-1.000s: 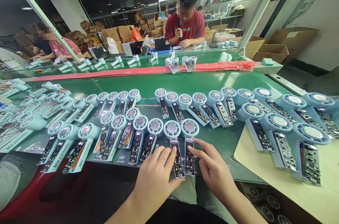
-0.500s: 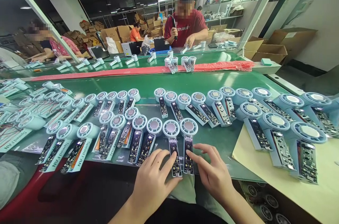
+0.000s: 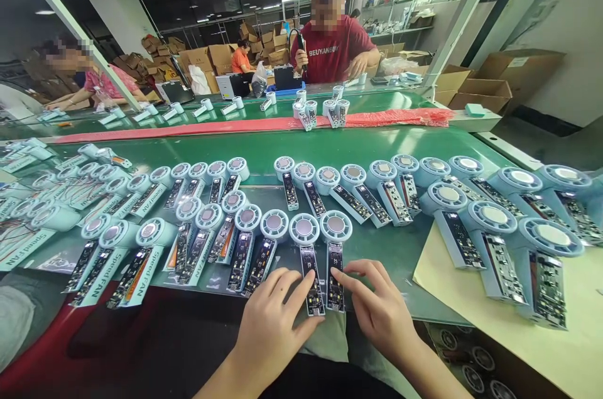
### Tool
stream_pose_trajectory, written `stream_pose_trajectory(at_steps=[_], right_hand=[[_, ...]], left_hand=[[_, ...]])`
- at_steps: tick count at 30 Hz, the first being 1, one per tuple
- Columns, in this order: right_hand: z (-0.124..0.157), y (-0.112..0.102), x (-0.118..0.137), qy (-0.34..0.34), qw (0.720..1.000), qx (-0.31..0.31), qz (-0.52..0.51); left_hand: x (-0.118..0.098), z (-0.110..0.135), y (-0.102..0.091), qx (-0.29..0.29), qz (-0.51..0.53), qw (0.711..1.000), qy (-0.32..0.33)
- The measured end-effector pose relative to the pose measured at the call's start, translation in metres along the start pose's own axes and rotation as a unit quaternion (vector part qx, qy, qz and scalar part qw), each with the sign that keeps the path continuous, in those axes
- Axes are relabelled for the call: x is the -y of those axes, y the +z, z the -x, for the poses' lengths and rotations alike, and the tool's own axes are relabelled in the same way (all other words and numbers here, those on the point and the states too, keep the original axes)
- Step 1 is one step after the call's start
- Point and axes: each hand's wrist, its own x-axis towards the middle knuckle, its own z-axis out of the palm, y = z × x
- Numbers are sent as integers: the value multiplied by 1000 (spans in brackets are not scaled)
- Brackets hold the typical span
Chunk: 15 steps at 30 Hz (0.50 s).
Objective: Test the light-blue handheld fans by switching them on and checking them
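Left hand half-spread on left fan, right hand loosely spread at right fan; both lie side by side at near table edge, unmoved this half-second: no visible advance

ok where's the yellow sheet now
In the head view, the yellow sheet lies at the lower right, to the right of the right hand, partly under some fans.

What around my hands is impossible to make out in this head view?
All in the head view:
Left hand: palm hidden by its own back.
Fan under the left index finger: underside hidden by its own body.
Circuit board on it: fine markings too small to read.
Fan at far right: cut off by the picture's edge.
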Motion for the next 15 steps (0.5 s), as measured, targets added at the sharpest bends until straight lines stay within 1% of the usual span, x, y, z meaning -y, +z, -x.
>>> stream_pose_trajectory(at_steps=[6,12,15], right_hand=[[3,1,0,2,1000,-5,-7],[2,2,-2,5,1000,-12,-11],[0,2,-1,7,1000,-5,-6]], left_hand=[[0,2,0,-4,11,1000,-2],[0,-2,-3,-11,29,999,-6],[0,-4,-4,-1,43,999,-4]])
